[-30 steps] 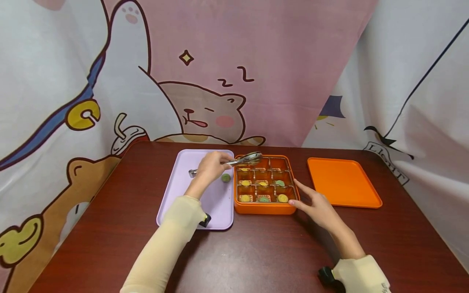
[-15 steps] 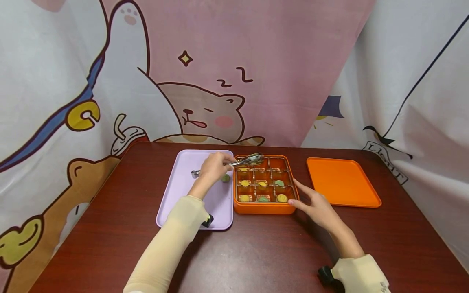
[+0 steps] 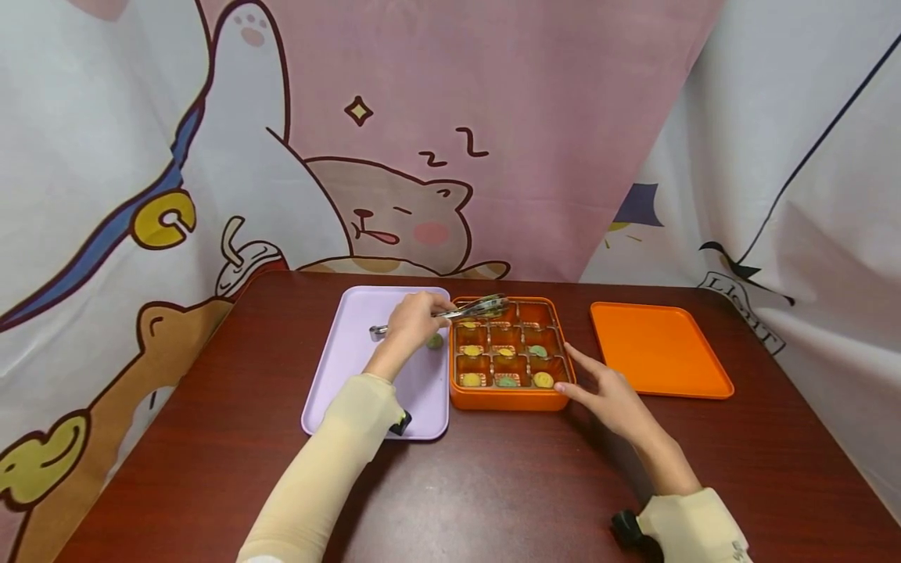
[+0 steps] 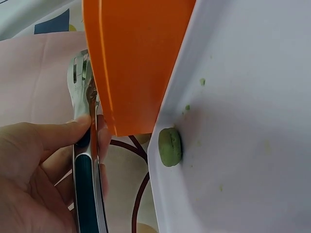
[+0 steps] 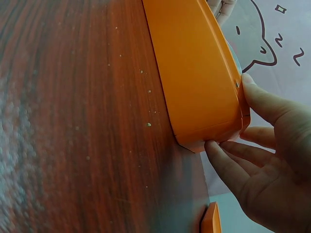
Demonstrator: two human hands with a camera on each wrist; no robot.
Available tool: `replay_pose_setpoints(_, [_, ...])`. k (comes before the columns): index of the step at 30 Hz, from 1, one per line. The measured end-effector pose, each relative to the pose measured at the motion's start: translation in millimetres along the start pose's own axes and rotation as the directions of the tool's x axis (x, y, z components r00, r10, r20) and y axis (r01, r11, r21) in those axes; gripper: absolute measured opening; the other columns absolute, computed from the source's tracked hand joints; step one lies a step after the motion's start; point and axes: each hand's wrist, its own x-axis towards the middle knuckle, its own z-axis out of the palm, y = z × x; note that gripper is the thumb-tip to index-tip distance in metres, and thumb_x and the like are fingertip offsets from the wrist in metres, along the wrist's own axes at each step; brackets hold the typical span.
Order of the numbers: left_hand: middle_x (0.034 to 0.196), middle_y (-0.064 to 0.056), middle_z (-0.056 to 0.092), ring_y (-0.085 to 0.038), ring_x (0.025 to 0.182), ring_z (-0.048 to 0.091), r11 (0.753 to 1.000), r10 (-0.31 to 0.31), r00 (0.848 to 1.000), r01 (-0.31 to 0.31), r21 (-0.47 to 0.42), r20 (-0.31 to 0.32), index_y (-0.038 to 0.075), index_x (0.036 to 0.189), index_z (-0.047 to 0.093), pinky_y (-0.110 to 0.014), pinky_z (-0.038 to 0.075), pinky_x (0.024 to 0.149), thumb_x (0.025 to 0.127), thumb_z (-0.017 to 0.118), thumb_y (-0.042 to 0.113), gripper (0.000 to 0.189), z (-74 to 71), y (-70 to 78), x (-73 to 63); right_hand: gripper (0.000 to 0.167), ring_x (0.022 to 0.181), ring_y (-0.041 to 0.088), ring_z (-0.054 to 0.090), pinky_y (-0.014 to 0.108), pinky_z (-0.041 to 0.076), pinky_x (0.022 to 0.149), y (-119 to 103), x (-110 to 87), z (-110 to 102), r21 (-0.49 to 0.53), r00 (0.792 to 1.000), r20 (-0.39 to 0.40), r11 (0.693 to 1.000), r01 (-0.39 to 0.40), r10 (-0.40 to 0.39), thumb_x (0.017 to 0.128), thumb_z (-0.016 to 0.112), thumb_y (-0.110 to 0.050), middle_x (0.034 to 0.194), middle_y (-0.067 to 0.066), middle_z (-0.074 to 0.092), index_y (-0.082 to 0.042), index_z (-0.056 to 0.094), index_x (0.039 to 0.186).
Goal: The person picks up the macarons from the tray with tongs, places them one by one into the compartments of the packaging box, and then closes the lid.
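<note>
My left hand grips metal tongs with dark green handle panels. Their slotted head hangs over the back left of an orange box split into small compartments. I cannot tell whether the tongs hold anything. Yellow macarons and green macarons sit in several compartments. One green macaron stands on edge by the raised side of the lilac tray, below and beside my left hand. My right hand rests against the box's right side, thumb at its front rim and fingers along the wall.
The lilac tray lies close along the box's left side, with green crumbs on it. To the right is a flat orange tray. Small crumbs dot the dark wooden table. A printed curtain hangs behind the table.
My left hand and the tongs have shifted very slightly to the right. My right hand stays in place on the box, and the macarons lie as before.
</note>
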Motion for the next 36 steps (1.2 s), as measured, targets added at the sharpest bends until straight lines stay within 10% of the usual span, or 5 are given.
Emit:
replay_pose_setpoints(19, [0.122, -0.001, 0.073, -0.025, 0.114, 0.066, 1.000, 0.000, 0.998, 0.000, -0.008, 0.066, 0.023, 0.117, 0.074, -0.042, 0.049, 0.096, 0.086, 0.078, 0.022, 0.032, -3.5, 2.5, -0.4, 0.077, 0.137, 0.050, 0.042, 0.068, 0.037, 0.104, 6, 0.8, 2, -0.017, 1.000, 0.000, 1.000, 0.000, 0.000, 0.095, 0.065, -0.042, 0.152, 0.029, 0.042, -0.009, 0.031, 0.156])
replay_pose_setpoints(36, [0.127, -0.008, 0.070, -0.031, 0.122, 0.062, 0.994, 0.047, 0.999, -0.046, -0.099, 0.006, 0.016, 0.126, 0.070, -0.048, 0.046, 0.102, 0.085, 0.077, 0.020, 0.042, -32.8, -31.0, -20.1, 0.077, 0.139, 0.050, 0.039, 0.068, 0.035, 0.106, 4, 0.4, 1, 0.008, 1.000, 0.019, 1.000, -0.007, 0.006, 0.095, 0.065, -0.041, 0.155, 0.028, 0.038, -0.010, 0.030, 0.157])
